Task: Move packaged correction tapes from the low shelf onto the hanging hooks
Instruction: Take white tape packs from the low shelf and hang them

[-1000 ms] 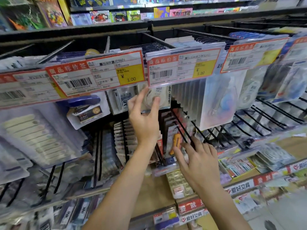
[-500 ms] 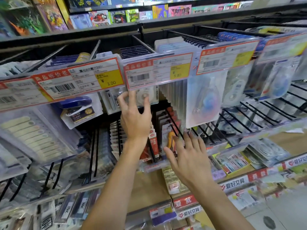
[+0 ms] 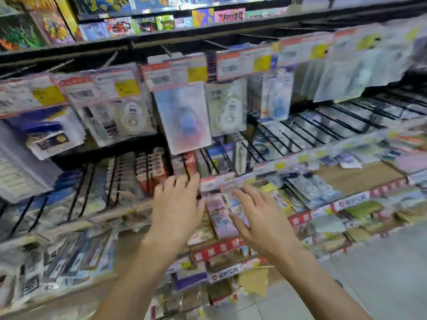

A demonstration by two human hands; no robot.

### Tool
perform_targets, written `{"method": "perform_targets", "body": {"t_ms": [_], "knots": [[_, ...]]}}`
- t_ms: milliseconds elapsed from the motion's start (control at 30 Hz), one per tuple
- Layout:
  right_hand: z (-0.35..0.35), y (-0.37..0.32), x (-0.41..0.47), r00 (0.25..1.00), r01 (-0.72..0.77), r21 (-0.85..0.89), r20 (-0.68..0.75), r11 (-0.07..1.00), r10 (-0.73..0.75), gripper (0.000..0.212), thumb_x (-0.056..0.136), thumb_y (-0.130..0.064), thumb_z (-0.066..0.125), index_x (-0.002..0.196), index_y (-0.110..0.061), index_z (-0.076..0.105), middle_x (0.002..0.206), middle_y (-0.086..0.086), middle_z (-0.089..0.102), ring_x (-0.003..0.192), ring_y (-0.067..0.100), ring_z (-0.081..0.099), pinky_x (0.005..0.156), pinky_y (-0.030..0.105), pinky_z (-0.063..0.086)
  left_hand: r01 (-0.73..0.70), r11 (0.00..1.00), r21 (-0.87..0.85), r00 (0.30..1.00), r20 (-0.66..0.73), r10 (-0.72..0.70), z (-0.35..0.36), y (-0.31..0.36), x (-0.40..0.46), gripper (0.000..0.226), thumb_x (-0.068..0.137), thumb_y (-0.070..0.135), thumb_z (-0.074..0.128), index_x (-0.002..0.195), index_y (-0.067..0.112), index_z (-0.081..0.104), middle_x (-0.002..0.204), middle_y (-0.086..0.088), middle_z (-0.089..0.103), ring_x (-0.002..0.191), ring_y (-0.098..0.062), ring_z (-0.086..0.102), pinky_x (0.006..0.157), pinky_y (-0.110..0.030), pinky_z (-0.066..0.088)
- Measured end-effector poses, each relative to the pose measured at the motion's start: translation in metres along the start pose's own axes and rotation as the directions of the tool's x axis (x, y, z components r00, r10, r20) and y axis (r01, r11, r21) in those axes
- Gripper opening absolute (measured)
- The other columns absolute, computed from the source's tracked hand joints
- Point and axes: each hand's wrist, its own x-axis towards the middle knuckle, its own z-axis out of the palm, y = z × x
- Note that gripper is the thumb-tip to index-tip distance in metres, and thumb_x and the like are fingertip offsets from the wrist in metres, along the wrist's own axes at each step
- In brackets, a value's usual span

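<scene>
Bare left hand (image 3: pixel 176 211) and right hand (image 3: pixel 261 218), fingers spread wide, holding nothing, reaching side by side over low shelf's (image 3: pixel 217 249) front edge. Correction tapes (image 3: pixel 227 107) hanging from hooks (image 3: pixel 215 43) above.

Hanging packs (image 3: pixel 182 116) and price tags (image 3: pixel 175 73) crowd above; open gap before the low shelf (image 3: pixel 360 179).

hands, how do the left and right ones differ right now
The left hand reaches higher, its fingertips by the red packs on the black wire dividers; the right hand sits lower, over the purple-blue packets. The left's fingers lie closer together; the right's are splayed. Both are open and hold nothing.
</scene>
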Motion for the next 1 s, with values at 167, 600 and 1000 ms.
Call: {"method": "perform_targets", "body": {"t_ms": [167,600,1000], "knots": [[-0.014,0.074,-0.060,0.988,-0.106,0.015,0.113,0.994,0.104,0.044,0.081,-0.032,0.069,0.118,-0.009,0.065,0.113,0.013,0.069,0.098,0.035,0.068,0.075,0.043,0.060,-0.176,0.984,-0.020,0.976,0.130,0.177,0.020,0.096,-0.016,0.052,0.099,0.039,0.047,0.148,0.024,0.037,0.149,-0.001,0.043,0.138,-0.025,0.037,0.108,-0.038,0.035],[-0.029,0.219,-0.166,0.855,-0.485,0.028,0.224,0.874,0.468,0.039,0.087,-0.026,0.067,0.121,-0.007,0.065,0.107,0.014,0.069,0.099,0.037,0.065,0.077,0.042,0.053,-0.415,0.904,-0.101,0.843,0.330,0.424,0.084,0.277,-0.005,0.041,0.097,0.038,0.048,0.136,0.024,0.052,0.126,0.000,0.060,0.120,-0.026,0.055,0.093,-0.039,0.049],[0.014,0.370,-0.140,0.720,-0.570,-0.005,0.478,0.822,0.502,0.043,0.099,-0.039,0.049,0.137,-0.017,0.051,0.130,0.007,0.058,0.123,0.029,0.053,0.097,0.036,0.046,-0.402,0.908,-0.119,0.808,0.420,0.413,0.158,0.392,0.102,0.034,0.099,0.040,0.047,0.122,0.018,0.058,0.114,-0.003,0.063,0.107,-0.024,0.062,0.070,-0.032,0.044]]}}
